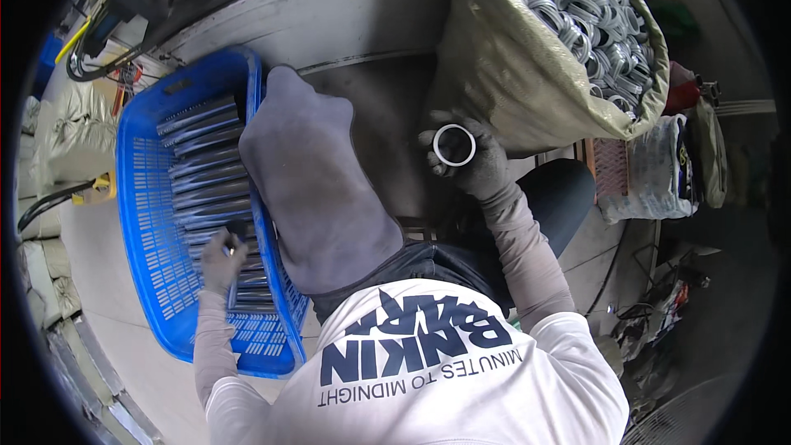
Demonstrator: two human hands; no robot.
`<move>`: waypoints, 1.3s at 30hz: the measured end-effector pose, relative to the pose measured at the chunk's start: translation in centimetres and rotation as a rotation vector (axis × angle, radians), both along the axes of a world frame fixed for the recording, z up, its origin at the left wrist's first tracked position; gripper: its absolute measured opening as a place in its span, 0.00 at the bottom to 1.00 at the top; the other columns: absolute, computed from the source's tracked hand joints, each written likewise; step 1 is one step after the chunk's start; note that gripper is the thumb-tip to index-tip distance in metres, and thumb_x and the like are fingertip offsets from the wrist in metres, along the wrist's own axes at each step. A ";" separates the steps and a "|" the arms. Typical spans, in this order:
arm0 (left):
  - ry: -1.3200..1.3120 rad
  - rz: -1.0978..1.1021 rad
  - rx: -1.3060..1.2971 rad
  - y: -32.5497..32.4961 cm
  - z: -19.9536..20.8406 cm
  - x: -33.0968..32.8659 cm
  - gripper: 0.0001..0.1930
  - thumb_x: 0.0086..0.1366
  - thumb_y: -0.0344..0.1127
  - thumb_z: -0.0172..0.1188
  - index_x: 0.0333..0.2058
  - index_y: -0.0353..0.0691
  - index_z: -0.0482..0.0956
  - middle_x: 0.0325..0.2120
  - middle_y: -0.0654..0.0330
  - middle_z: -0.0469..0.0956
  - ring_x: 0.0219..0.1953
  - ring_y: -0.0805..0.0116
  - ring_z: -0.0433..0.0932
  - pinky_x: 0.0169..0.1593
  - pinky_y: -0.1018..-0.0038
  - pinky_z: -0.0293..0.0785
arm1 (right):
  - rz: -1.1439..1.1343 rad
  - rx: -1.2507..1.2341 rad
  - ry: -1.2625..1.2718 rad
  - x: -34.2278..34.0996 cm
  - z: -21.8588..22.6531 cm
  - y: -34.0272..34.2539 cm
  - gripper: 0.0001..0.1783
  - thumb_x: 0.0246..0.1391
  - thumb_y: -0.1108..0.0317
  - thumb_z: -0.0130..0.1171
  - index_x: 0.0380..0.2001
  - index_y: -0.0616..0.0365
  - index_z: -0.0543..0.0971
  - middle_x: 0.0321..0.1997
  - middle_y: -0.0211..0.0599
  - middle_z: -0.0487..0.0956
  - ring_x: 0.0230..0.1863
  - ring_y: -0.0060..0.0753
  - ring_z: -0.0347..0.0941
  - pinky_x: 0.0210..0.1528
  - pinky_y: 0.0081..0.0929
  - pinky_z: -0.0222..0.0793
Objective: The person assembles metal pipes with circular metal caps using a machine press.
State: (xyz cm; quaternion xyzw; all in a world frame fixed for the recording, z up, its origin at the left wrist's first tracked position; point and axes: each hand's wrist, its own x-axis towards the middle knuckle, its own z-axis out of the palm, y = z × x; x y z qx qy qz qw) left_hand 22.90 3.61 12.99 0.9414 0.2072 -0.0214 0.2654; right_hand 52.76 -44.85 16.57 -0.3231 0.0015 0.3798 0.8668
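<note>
In my gloved right hand [482, 169] is a pale metal ring [437, 137], held up with its round opening showing. The fingers are closed round its edge, just below a big woven sack [486, 58]. My left hand [219, 268], also gloved, is down at the blue plastic basket [136, 198]. Its fingers are closed on what looks like a metal tube, of which only a shiny bit shows between them. Several dark, glossy metal tubes [210, 169] lie side by side in the basket, partly hidden by this hand.
Loose metal rings [589, 21] fill the sack at the back right. A grey pad [317, 181] covers my left thigh, beside the basket's wall. Wrapped bundles [78, 128] stand at the far left. A plastic-wrapped stack [659, 169] is on the right.
</note>
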 end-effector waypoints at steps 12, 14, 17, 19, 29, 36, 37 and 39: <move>-0.395 -0.651 0.293 -19.6 17.5 19.9 0.27 0.48 0.41 0.73 0.49 0.43 0.80 0.42 0.54 0.80 0.48 0.51 0.79 0.48 0.56 0.73 | -0.172 -0.452 -0.408 -1.1 2.6 0.5 0.22 0.77 0.60 0.43 0.55 0.66 0.80 0.40 0.40 0.85 0.36 0.26 0.80 0.41 0.24 0.76; -0.300 -0.685 0.354 -22.5 16.4 21.5 0.23 0.51 0.44 0.72 0.44 0.43 0.79 0.39 0.56 0.81 0.46 0.53 0.80 0.49 0.57 0.74 | -0.192 -0.556 -0.424 -0.7 2.9 0.9 0.25 0.78 0.56 0.41 0.53 0.65 0.81 0.40 0.39 0.85 0.37 0.26 0.80 0.43 0.25 0.76; -0.233 -0.717 0.298 -24.5 14.6 22.6 0.22 0.53 0.42 0.72 0.45 0.41 0.80 0.34 0.52 0.82 0.38 0.48 0.82 0.45 0.55 0.76 | -0.324 -0.792 -0.833 -1.3 3.9 1.5 0.28 0.74 0.55 0.40 0.50 0.66 0.83 0.44 0.44 0.86 0.47 0.39 0.83 0.55 0.34 0.76; -0.205 -0.714 0.283 -25.0 14.1 22.9 0.22 0.53 0.42 0.72 0.45 0.41 0.80 0.34 0.52 0.82 0.37 0.48 0.83 0.44 0.55 0.77 | -0.347 -0.752 -0.804 -1.4 3.6 1.7 0.28 0.74 0.54 0.40 0.50 0.66 0.83 0.44 0.45 0.85 0.47 0.40 0.83 0.55 0.34 0.76; -0.191 -0.720 0.253 -24.9 13.7 23.4 0.22 0.52 0.42 0.72 0.45 0.41 0.80 0.33 0.53 0.81 0.36 0.49 0.83 0.43 0.55 0.78 | -0.438 -0.611 -0.722 -1.8 3.3 2.2 0.22 0.77 0.60 0.47 0.49 0.65 0.85 0.44 0.42 0.86 0.47 0.32 0.81 0.54 0.29 0.75; -0.181 -0.721 0.236 -24.9 13.8 23.5 0.21 0.53 0.42 0.72 0.44 0.40 0.80 0.32 0.53 0.81 0.36 0.50 0.83 0.44 0.56 0.78 | -0.436 -0.608 -0.708 -2.0 3.4 2.5 0.22 0.76 0.60 0.46 0.49 0.67 0.85 0.46 0.44 0.86 0.48 0.34 0.83 0.55 0.31 0.75; -0.183 -0.722 0.225 -24.9 13.7 23.6 0.21 0.53 0.41 0.72 0.43 0.40 0.80 0.32 0.53 0.81 0.37 0.50 0.83 0.44 0.56 0.78 | -0.451 -0.612 -0.722 -2.0 3.2 2.7 0.23 0.76 0.60 0.46 0.48 0.67 0.85 0.46 0.45 0.86 0.48 0.34 0.83 0.55 0.31 0.76; -0.186 -0.719 0.212 -24.9 13.6 23.6 0.20 0.53 0.41 0.72 0.43 0.40 0.80 0.33 0.53 0.81 0.37 0.50 0.83 0.45 0.56 0.78 | -0.460 -0.617 -0.738 -1.9 3.2 2.9 0.23 0.76 0.60 0.46 0.48 0.67 0.85 0.46 0.45 0.86 0.47 0.34 0.83 0.55 0.31 0.76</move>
